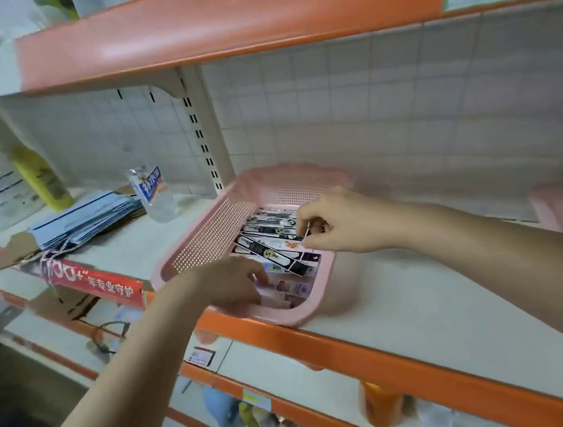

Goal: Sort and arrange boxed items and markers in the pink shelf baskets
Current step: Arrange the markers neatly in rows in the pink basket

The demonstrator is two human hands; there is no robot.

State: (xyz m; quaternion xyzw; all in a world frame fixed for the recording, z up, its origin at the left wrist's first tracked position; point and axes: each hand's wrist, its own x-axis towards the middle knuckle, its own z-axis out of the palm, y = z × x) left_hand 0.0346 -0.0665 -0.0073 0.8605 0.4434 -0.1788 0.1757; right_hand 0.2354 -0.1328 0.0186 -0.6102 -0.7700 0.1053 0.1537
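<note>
Two hands are in the pink basket (206, 234), so you are mid-sort; your left hand (235, 283) reaches into the near end among the small boxes (287, 290), fingers curled, though blur leaves it unclear whether it grasps one; further right, your right hand (329, 224) pinches the end of a long black marker pack (274, 255) lying aslant; next, lay that pack flat, parallel with the row behind.

dim, soft light; motion blur; edges warped
</note>
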